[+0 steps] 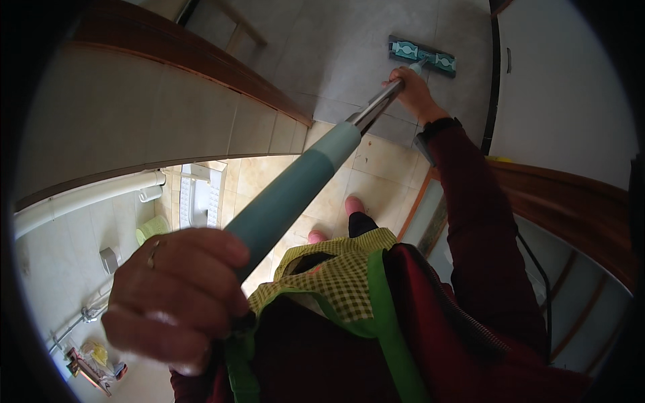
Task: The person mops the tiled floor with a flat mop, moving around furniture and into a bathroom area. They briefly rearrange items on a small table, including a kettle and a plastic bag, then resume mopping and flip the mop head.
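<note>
A flat mop's pole runs diagonally across the view, with a teal grip (pixel 284 196) at its near end and a shiny metal shaft (pixel 375 106) beyond. My left hand (pixel 174 297), wearing a ring, is closed around the top of the grip, close to the camera. Farther down, my right hand (pixel 414 90) grasps the metal shaft near the head, the arm stretched forward. The rectangular mop head (pixel 423 55), dark with teal clamps, lies on the grey tile floor (pixel 347 55). Its underside is hidden.
Wooden door frame parts (pixel 201 55) (pixel 564 211) stand at both sides. A white cabinet or door panel (pixel 559 101) is at right. Beige tiles (pixel 322 176) lie under my pink shoes (pixel 355 205). At left are a squat toilet (pixel 200 196), a white pipe (pixel 101 196) and a green bin (pixel 152 229).
</note>
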{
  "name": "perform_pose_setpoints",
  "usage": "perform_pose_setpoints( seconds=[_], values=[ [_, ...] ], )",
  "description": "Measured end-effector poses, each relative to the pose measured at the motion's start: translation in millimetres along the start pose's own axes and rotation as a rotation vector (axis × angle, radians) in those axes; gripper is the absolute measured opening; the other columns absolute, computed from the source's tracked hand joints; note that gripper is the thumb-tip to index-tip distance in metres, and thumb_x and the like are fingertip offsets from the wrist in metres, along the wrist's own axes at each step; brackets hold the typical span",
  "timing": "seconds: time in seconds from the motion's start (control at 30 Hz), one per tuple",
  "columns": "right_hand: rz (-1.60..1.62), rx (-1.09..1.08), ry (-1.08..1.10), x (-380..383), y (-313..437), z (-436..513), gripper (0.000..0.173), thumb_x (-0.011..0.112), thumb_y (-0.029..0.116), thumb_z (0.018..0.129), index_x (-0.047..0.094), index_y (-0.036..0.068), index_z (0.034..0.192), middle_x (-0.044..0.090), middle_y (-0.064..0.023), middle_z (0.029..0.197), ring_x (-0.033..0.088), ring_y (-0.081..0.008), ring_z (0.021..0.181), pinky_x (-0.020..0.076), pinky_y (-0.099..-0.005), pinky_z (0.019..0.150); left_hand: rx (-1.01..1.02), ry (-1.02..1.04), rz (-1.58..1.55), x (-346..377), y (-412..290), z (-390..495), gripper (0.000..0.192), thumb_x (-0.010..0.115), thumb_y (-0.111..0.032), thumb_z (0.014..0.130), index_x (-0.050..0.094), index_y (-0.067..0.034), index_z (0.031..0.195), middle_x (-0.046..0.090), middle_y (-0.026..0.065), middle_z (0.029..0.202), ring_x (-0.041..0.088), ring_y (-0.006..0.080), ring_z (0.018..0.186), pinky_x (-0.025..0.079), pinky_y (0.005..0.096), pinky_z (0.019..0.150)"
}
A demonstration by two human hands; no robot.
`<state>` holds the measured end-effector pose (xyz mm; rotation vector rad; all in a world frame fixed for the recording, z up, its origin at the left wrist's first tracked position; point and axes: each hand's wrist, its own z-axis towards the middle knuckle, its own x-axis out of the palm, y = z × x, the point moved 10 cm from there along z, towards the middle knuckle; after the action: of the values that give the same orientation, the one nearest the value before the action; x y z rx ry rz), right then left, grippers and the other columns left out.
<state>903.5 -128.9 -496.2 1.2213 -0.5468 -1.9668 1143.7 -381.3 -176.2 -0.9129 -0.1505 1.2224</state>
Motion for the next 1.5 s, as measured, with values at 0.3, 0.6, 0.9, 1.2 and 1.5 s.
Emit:
perform_pose_setpoints(
  seconds=[0.3,0.6,0.9,1.2,1.5],
  values=[
    [-0.003,-0.097,-0.008,29,112,-103,0.024,0.069,0.019,0.078,0.052,0.004,0.068,0.055,-0.0117,0.073,0.052,-0.0306,0.070,0.0419,-0.0390,0.065,0.063,-0.034,-0.044,-46,-100,-92,0.013,0.052,-0.008,0.090,0.044,-0.010,0.099,0.051,0.0026,0.058,0.056,0.0150,0.052,0.053,0.0345,0.057],
    [-0.119,-0.317,0.090,49,240,-181,0.025,0.070,0.025,0.077,0.053,0.009,0.067,0.055,-0.0049,0.065,0.054,-0.0254,0.069,0.0404,-0.0364,0.069,-0.003,-0.098,-0.480,-149,-167,-167,0.013,0.057,-0.017,0.086,0.046,-0.013,0.081,0.048,-0.0039,0.058,0.046,0.0075,0.047,0.044,0.0197,0.052],
    [-0.073,-0.356,0.290,38,295,-144,0.021,0.064,0.023,0.083,0.049,0.011,0.075,0.055,-0.0031,0.065,0.056,-0.0217,0.068,0.0384,-0.0355,0.074,0.313,-0.309,-0.640,-200,-198,-148,0.015,0.052,-0.016,0.086,0.060,-0.013,0.099,0.056,-0.0017,0.060,0.049,0.0062,0.044,0.038,0.0198,0.042],
    [-0.080,-0.344,0.127,48,247,-144,0.015,0.064,0.011,0.077,0.049,0.012,0.080,0.055,-0.0022,0.068,0.056,-0.0235,0.071,0.0387,-0.0366,0.074,0.148,-0.482,-0.321,-127,-186,-212,0.011,0.055,-0.023,0.086,0.060,-0.014,0.090,0.054,-0.0027,0.060,0.046,0.0067,0.045,0.038,0.0200,0.044],
    [-0.012,-0.178,0.155,82,129,-85,0.014,0.060,0.006,0.075,0.049,0.013,0.079,0.059,-0.0040,0.077,0.056,-0.0268,0.084,0.0373,-0.0378,0.080,-0.175,-0.604,0.212,-54,-79,-181,0.032,0.053,-0.019,0.086,0.042,-0.007,0.114,0.044,-0.0011,0.055,0.047,0.0128,0.055,0.046,0.0411,0.083]
  ],
)
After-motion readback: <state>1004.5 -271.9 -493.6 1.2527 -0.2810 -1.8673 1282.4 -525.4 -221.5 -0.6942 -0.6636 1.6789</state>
